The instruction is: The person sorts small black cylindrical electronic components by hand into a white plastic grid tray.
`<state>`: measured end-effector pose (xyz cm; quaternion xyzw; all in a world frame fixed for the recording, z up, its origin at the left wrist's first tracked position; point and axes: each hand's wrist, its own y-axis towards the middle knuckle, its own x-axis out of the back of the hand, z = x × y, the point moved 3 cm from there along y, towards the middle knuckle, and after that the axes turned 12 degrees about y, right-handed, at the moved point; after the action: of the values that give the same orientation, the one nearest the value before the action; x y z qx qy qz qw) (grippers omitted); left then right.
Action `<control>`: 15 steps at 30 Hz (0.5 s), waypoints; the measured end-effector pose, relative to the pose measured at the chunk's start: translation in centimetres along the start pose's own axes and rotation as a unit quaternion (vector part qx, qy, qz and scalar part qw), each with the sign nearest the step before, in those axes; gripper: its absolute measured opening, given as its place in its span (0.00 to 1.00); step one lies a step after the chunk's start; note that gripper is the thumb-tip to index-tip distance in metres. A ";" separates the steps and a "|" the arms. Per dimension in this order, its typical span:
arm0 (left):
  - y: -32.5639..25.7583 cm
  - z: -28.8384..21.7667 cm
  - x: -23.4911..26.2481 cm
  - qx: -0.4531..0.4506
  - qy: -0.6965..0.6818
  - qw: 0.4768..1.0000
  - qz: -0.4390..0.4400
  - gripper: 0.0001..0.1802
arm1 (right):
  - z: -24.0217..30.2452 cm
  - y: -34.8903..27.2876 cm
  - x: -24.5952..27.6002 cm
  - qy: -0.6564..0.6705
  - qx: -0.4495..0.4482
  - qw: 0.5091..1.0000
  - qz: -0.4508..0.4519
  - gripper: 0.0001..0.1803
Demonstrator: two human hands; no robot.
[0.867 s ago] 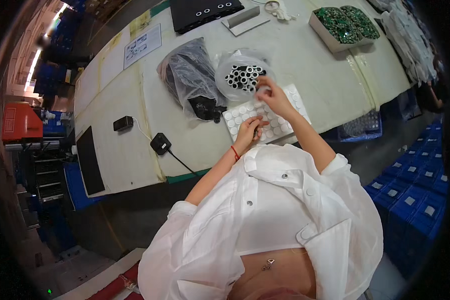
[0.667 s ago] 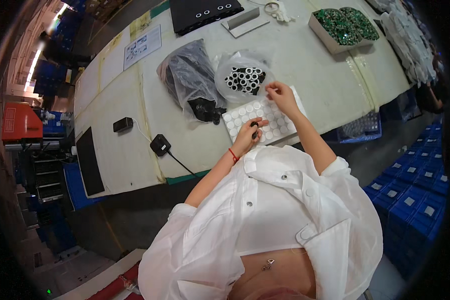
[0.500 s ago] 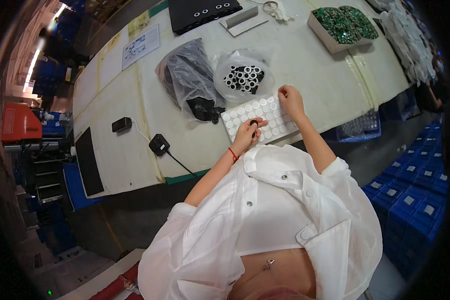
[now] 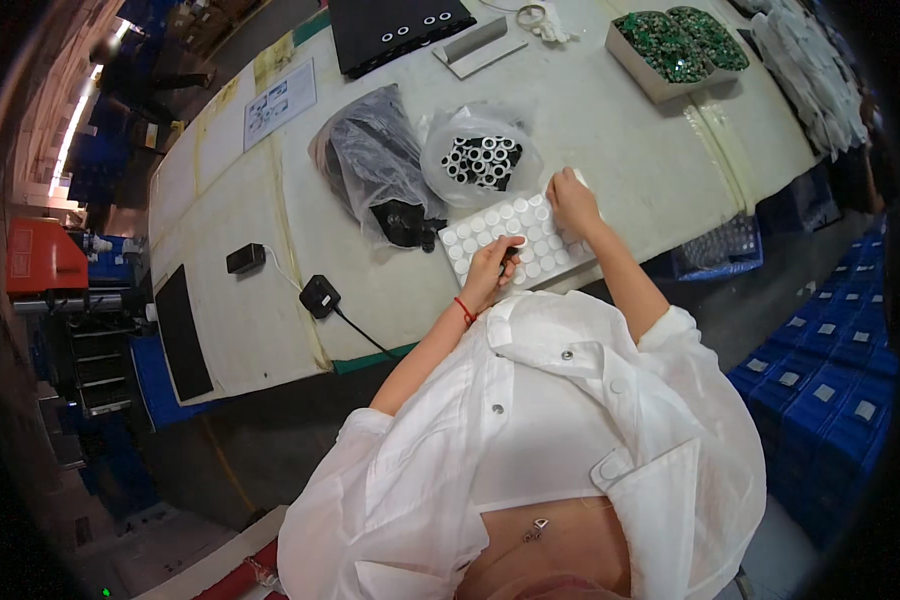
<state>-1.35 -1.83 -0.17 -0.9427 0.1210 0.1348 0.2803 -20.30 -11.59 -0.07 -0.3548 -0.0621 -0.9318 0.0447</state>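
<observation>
Near the desk's (image 4: pixel 400 300) front edge, a sheet of white discs (image 4: pixel 532 234) lies beneath the left hand (image 4: pixel 490 268), curled around a black piece (image 4: pixel 509 257), and the right hand (image 4: pixel 574 206). Whether the right's bent fingers grip anything, I cannot tell.

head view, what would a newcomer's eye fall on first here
Probably the sheet of round white discs near the table's close edge, with the left hand holding a small black piece over it and the right hand at its right side. Just beyond it, black-and-white rings in a clear plastic bag stand out. Toward the upper right, a pale box packed with small green parts adds strong colour.
</observation>
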 end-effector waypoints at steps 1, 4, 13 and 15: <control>0.0 0.1 0.1 -0.001 0.000 1.000 0.000 0.16 | 0.2 -0.8 -0.2 -0.014 0.028 0.999 0.009 0.08; 0.2 0.2 0.3 -0.017 -0.003 1.000 0.012 0.16 | 0.4 -2.1 0.3 0.059 0.089 0.994 0.006 0.08; 0.2 0.5 0.1 -0.030 0.012 0.999 0.020 0.15 | 1.3 -1.3 1.3 0.100 0.011 0.994 -0.051 0.09; 0.1 0.4 0.0 -0.025 0.007 1.000 0.010 0.16 | 1.2 -1.1 1.2 0.103 0.001 0.993 -0.058 0.08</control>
<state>-1.41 -1.68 -0.55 -0.9491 0.1289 0.1337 0.2543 -20.58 -10.38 1.55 -0.2524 -0.0787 -0.9644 -0.0027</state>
